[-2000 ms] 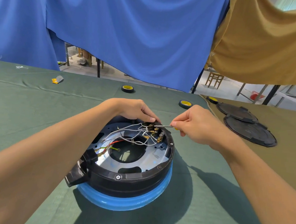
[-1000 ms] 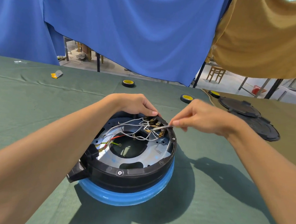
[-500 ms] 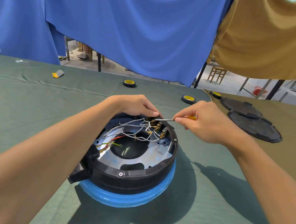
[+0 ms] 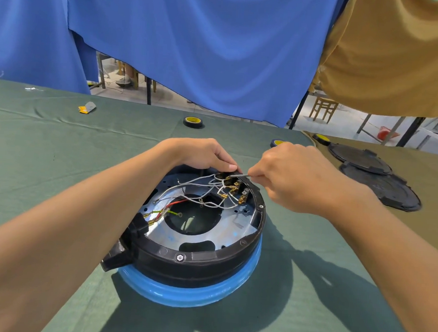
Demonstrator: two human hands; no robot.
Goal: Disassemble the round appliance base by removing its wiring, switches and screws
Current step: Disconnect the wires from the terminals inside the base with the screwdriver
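Note:
The round appliance base (image 4: 201,262) lies upside down on the green cloth, black rim over a blue ring. Inside, white wires (image 4: 199,184) run to brass-tabbed switches (image 4: 233,188) at the far rim; red and yellow-green wires (image 4: 170,209) sit at the left. My left hand (image 4: 203,154) grips the far rim beside the switches. My right hand (image 4: 294,175) holds a thin screwdriver (image 4: 240,176), its metal tip at the switch block. A hex screw (image 4: 180,258) shows on the near rim.
Two black round covers (image 4: 373,175) lie at the right on brown cloth. Yellow-cored tape rolls (image 4: 193,122) sit further back, one (image 4: 321,138) at the right. A small yellow and grey item (image 4: 87,107) lies far left. Blue and tan drapes hang behind.
My right hand has shifted a little, keeping the screwdriver tip at the switch block on the far rim. The left hand stays on the rim. The base has not moved.

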